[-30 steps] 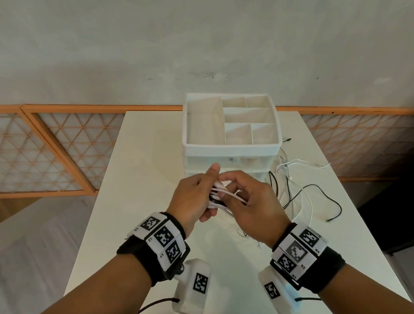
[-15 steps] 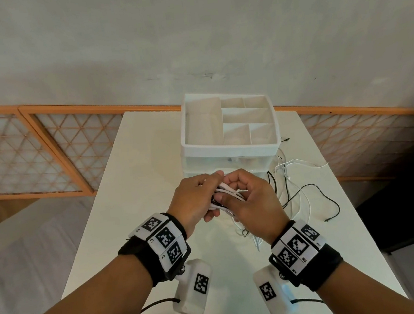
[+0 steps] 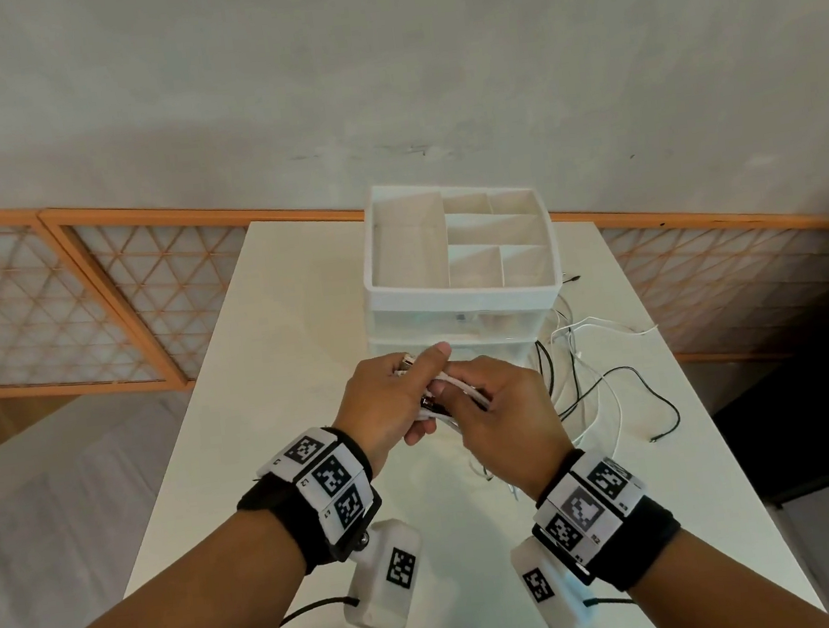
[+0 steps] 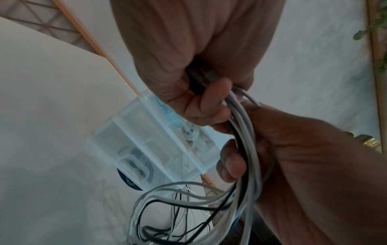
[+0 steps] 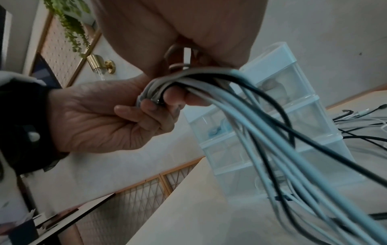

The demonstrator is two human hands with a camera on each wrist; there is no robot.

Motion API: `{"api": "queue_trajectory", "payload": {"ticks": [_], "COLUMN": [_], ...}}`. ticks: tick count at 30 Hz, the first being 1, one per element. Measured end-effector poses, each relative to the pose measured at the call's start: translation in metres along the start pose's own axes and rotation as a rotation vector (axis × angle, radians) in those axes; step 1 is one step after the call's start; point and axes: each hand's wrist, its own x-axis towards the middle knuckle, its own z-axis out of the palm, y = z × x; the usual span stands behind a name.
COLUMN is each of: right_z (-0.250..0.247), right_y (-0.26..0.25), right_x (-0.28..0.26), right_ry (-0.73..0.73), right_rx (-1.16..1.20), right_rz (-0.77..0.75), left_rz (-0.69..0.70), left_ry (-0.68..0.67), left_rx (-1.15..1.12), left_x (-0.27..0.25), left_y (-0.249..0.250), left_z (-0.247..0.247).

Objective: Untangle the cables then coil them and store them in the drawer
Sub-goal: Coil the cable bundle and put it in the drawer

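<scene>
Both hands meet above the white table point(image 3: 275, 381), just in front of the drawer unit point(image 3: 463, 303). My left hand point(image 3: 391, 399) grips one end of a bundle of white and black cables point(image 3: 462, 391), fingers curled round it point(image 5: 146, 106). My right hand point(image 3: 501, 412) holds the same bundle point(image 4: 245, 132) beside it, fingers wrapped round the strands. Loops of the bundle hang down toward the table point(image 4: 188, 207). More loose white and black cables point(image 3: 611, 379) lie tangled on the table at the right of the drawer unit.
The drawer unit has an open compartment tray point(image 3: 411, 257) on top and translucent closed drawers point(image 5: 282, 116) below. The table's right edge point(image 3: 697, 410) is near the loose cables. A wall with orange-framed lattice panels point(image 3: 90, 299) stands behind.
The hands stay together on the bundle; the right hand has shifted slightly and the left fingers have curled closer over the cables. The loose cables have not moved.
</scene>
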Motion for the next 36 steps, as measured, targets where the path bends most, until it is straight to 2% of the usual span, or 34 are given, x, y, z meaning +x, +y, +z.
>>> {"api": "queue_trajectory", "payload": {"ticks": [2, 4, 6, 9, 11, 12, 13, 14, 15, 17, 19, 21, 23, 26, 29, 31, 33, 34, 36], "right_z": [-0.005, -0.012, -0.018, -0.021, -0.020, -0.017, -0.014, -0.009, -0.005, 0.001, -0.004, -0.018, -0.032, -0.044, -0.058, -0.075, -0.087, -0.089, -0.086], "right_y": [-0.001, 0.000, 0.007, 0.022, 0.027, 0.024, 0.021, 0.014, 0.007, -0.010, -0.019, -0.017, -0.006, 0.021, 0.031, 0.023, 0.001, -0.003, 0.002], "right_x": [-0.002, -0.002, 0.000, 0.006, 0.009, 0.010, 0.011, 0.011, 0.012, 0.016, 0.022, 0.027, 0.025, 0.021, 0.029, 0.039, 0.043, 0.041, 0.031], "right_ry": [-0.070, -0.204, -0.301, -0.218, -0.155, -0.172, -0.200, -0.219, -0.222, -0.225, -0.201, -0.167, -0.199, -0.284, -0.217, -0.051, 0.103, 0.105, -0.055], "right_rx": [0.051, 0.076, -0.103, -0.294, -0.334, -0.363, -0.381, -0.379, -0.357, -0.292, -0.263, -0.141, -0.042, -0.090, -0.186, -0.231, -0.253, -0.208, -0.041], "right_rz": [0.046, 0.149, 0.146, 0.100, 0.075, 0.061, 0.030, 0.004, -0.043, -0.128, -0.180, -0.104, -0.025, 0.029, 0.058, -0.020, -0.164, -0.195, -0.121], "left_rz": [-0.009, 0.000, 0.011, -0.015, -0.018, 0.045, 0.154, 0.274, 0.355, 0.401, 0.347, 0.272, 0.239, 0.216, 0.123, -0.029, -0.154, -0.175, -0.130], "left_ry": [0.076, 0.140, 0.127, 0.021, 0.063, 0.133, 0.172, 0.152, 0.078, -0.075, -0.067, -0.057, -0.083, -0.060, -0.213, -0.292, -0.281, -0.237, -0.116], "left_rx": [-0.012, -0.038, -0.057, 0.051, 0.396, 0.536, 0.580, 0.559, 0.559, 0.661, 0.726, 0.744, 0.822, 0.804, 0.754, 0.678, 0.546, 0.466, 0.270], "left_x": [0.002, 0.003, 0.001, 0.000, 0.004, 0.005, 0.003, 0.000, -0.003, -0.011, -0.012, -0.007, -0.003, 0.003, 0.005, 0.004, 0.004, 0.007, 0.011], "left_y": [0.000, 0.005, 0.010, 0.012, 0.009, 0.010, 0.015, 0.021, 0.026, 0.030, 0.030, 0.030, 0.034, 0.047, 0.056, 0.053, 0.052, 0.055, 0.070], "left_z": [-0.001, -0.005, -0.010, -0.019, -0.024, -0.024, -0.020, -0.012, -0.002, 0.017, 0.021, 0.011, 0.002, -0.011, -0.017, -0.017, -0.017, -0.020, -0.025]}}
